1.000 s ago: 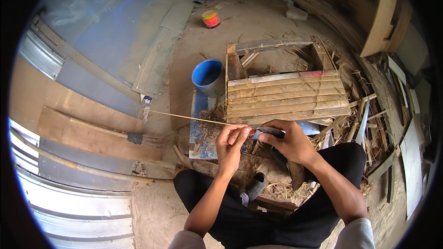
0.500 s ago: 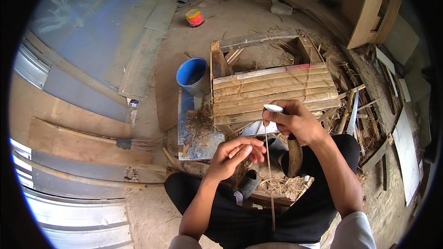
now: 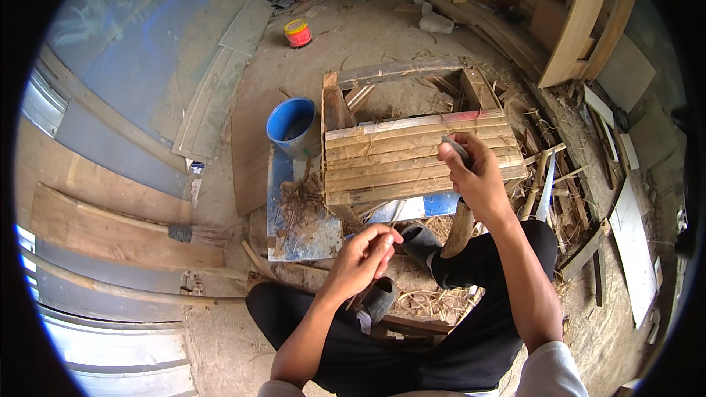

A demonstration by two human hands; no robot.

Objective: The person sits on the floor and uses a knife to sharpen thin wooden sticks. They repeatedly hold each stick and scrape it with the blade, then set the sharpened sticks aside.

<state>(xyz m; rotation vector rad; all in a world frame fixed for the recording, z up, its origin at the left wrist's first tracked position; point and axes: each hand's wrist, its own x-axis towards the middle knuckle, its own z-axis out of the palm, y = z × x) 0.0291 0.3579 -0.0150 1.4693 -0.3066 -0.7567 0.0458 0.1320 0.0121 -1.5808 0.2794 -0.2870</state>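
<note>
My right hand [image 3: 478,176] is raised over the slatted wooden crate [image 3: 419,158], fingers curled tight around a small grey blade [image 3: 457,148] whose tip pokes out above the knuckles. My left hand [image 3: 364,257] sits lower and nearer my lap, thumb and fingertips pressed together in a pinch; I cannot tell what is between them, too thin to see. The two hands are well apart, right high, left low. A wooden handle [image 3: 460,228] stands just below my right wrist. I sit cross-legged in black trousers with dark boots [image 3: 419,239] between my knees. Left of the crate stands a blue bucket [image 3: 292,123]; beyond it a small red and yellow tin [image 3: 297,32] on the dirt floor. Shavings and scraps lie around.
</note>
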